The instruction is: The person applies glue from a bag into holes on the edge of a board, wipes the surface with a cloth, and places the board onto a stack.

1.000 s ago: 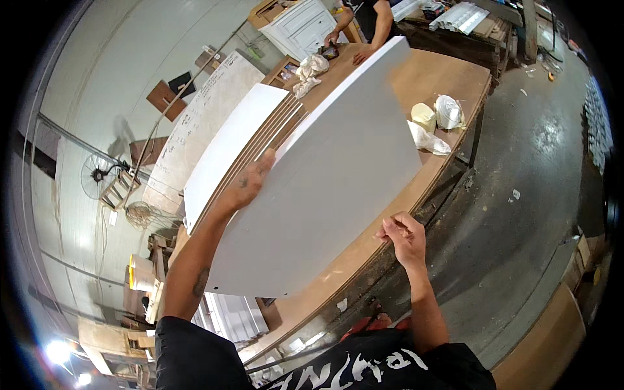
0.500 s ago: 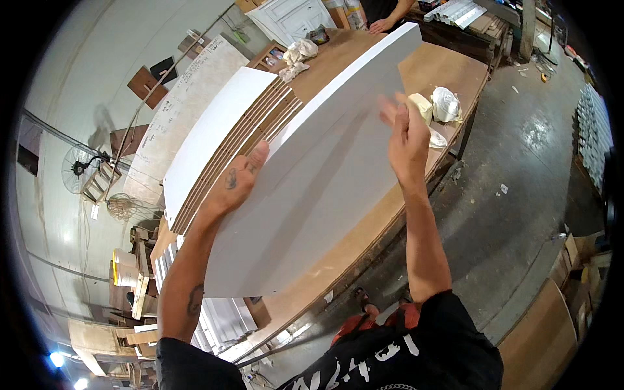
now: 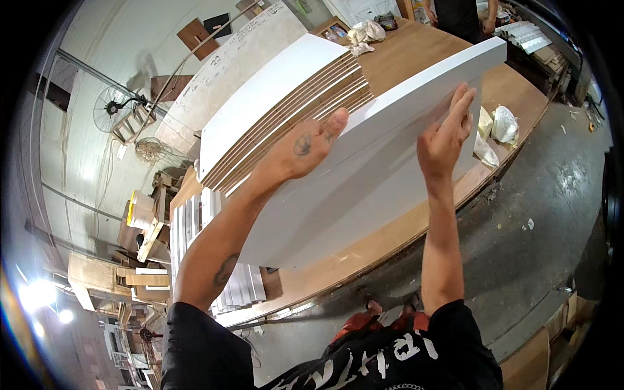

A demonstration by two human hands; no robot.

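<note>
A large white panel (image 3: 364,182) stands tilted on its long edge on the brown-topped table. My left hand (image 3: 305,149) is closed around its upper edge, with the thumb along the top and the other fingers mostly hidden. Against the panel's near face, toward the far right end, lies my right hand (image 3: 445,140), its fingers stretched out. Left of the panel is a stack of white boards (image 3: 273,97) with brown edges showing.
The brown tabletop (image 3: 416,55) holds crumpled white cloth (image 3: 365,34) and white plastic bags (image 3: 504,125). White slats (image 3: 240,286) lie near the left front corner. A person in black (image 3: 455,16) stands beyond the table. A wall fan (image 3: 112,107) is at left.
My right hand has come from a blurred motion beside the panel to rest flat on its face. The view has shifted, so panel and table appear farther right and tilted differently.
</note>
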